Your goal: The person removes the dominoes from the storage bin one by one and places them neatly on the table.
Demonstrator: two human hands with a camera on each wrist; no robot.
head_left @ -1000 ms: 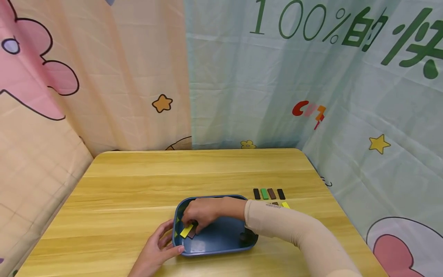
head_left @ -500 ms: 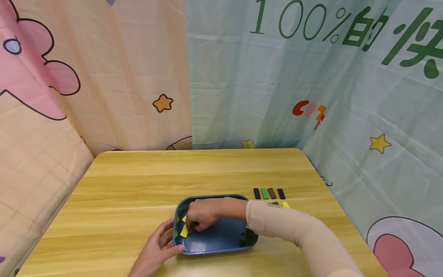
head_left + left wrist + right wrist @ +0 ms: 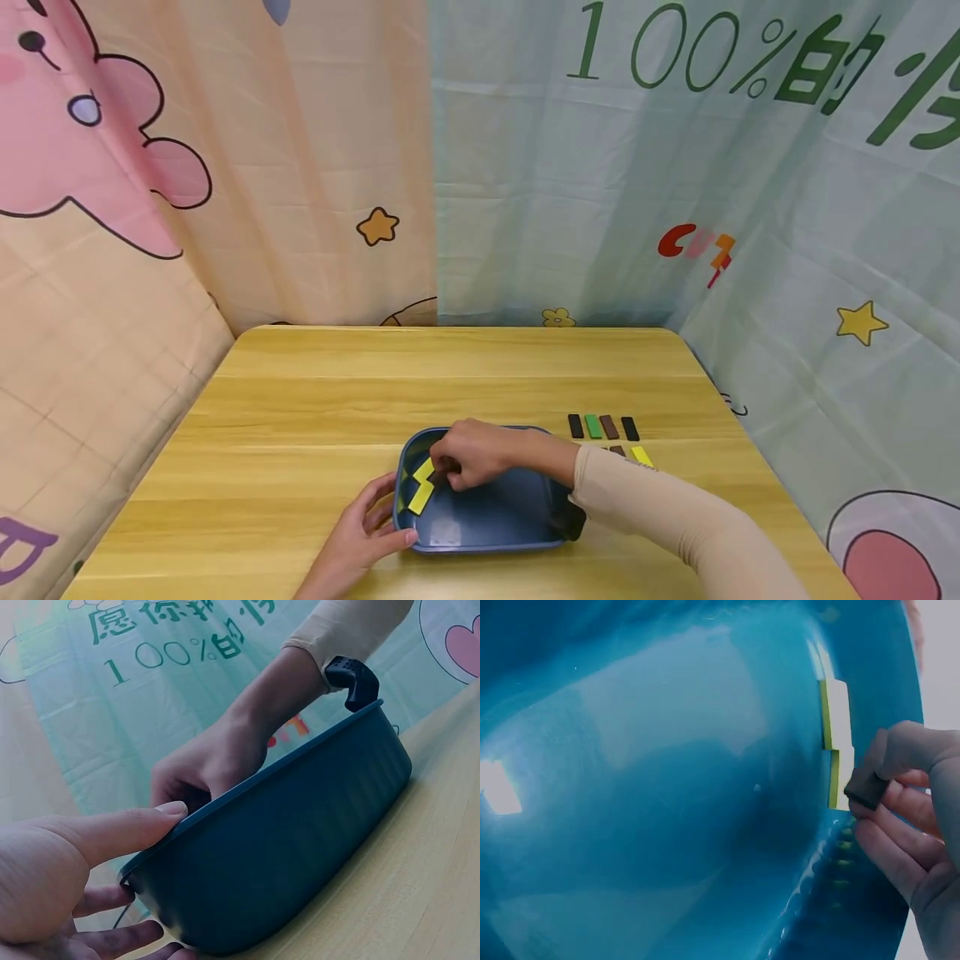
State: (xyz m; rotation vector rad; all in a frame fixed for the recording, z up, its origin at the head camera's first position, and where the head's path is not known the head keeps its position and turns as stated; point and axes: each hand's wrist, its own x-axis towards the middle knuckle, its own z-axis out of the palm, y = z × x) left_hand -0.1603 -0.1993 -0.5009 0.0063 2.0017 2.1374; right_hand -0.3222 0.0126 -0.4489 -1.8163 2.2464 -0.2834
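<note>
A blue tray (image 3: pixel 517 521) stands on the wooden table (image 3: pixel 315 417). My right hand (image 3: pixel 442 473) reaches into its left end and pinches a small dark brown piece (image 3: pixel 866 789) between thumb and fingers. Two yellow pieces (image 3: pixel 422 485) lie against the tray's left inner wall, just beside those fingers; the right wrist view shows the yellow pieces (image 3: pixel 835 742) next to the right hand (image 3: pixel 871 796). My left hand (image 3: pixel 386 521) holds the tray's left end. In the left wrist view its thumb (image 3: pixel 127 829) lies along the tray's rim (image 3: pixel 300 769) and its fingers are under the wall.
A row of small flat pieces (image 3: pixel 602 427), black, green, brown and black, lies on the table right of the tray. A brown piece (image 3: pixel 617 451) and a yellow piece (image 3: pixel 642 456) lie just in front of them. Printed curtains (image 3: pixel 525 167) close in the table's far and side edges.
My right hand has risen a little from the tray floor with the dark piece in its fingers. The yellow pieces now lie uncovered. The left hand stays on the tray.
</note>
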